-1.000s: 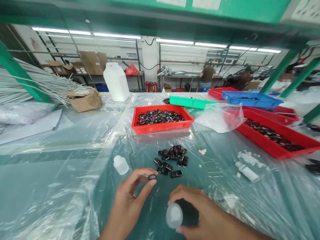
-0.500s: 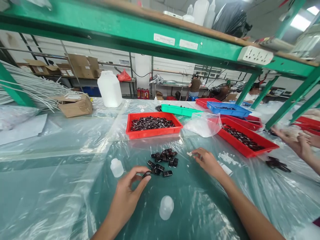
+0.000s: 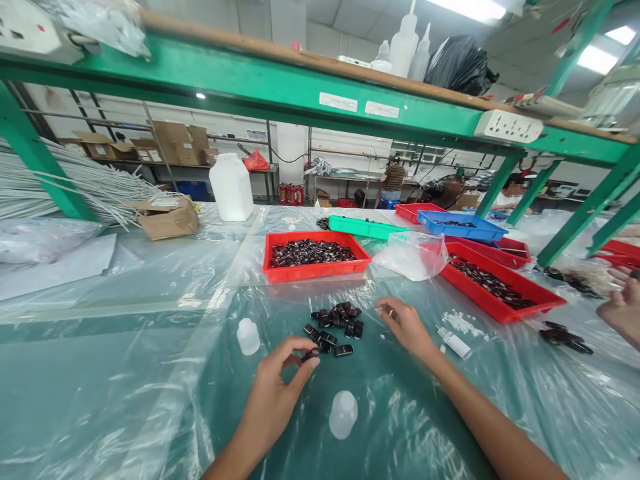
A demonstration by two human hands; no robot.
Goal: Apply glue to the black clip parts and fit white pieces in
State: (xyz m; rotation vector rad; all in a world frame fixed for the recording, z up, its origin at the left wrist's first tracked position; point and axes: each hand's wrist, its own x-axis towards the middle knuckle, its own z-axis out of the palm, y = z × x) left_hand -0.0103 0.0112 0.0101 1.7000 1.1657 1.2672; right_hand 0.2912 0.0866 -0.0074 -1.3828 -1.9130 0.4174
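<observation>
A: Where is the small black part [image 3: 309, 355]?
B: It sits between the thumb and the forefinger of the left hand [image 3: 277, 393]. The fingers [image 3: 311, 366] are clamped on it, a little above the surface [image 3: 150, 373].

A: And the other hand?
B: The right hand [image 3: 407, 327] is stretched forward, just to the right of the pile of black parts [image 3: 336, 323]. Its fingers are curled loosely near some tiny white bits on the plastic sheet; I cannot tell if they hold one.

A: What lies around?
B: A small white bottle [image 3: 343, 414] lies on the surface between the two arms, near the left hand. Another small white bottle [image 3: 248, 336] stands to the left of the pile. A white tube [image 3: 454, 342] lies to the right of the right wrist.

A: And further away?
B: Behind the pile is a red tray [image 3: 317, 270] with many black parts. A clear bag [image 3: 413, 255] lies at its right, then a long red tray [image 3: 500, 288]. Another person's hand [image 3: 621, 308] shows at the right edge.
</observation>
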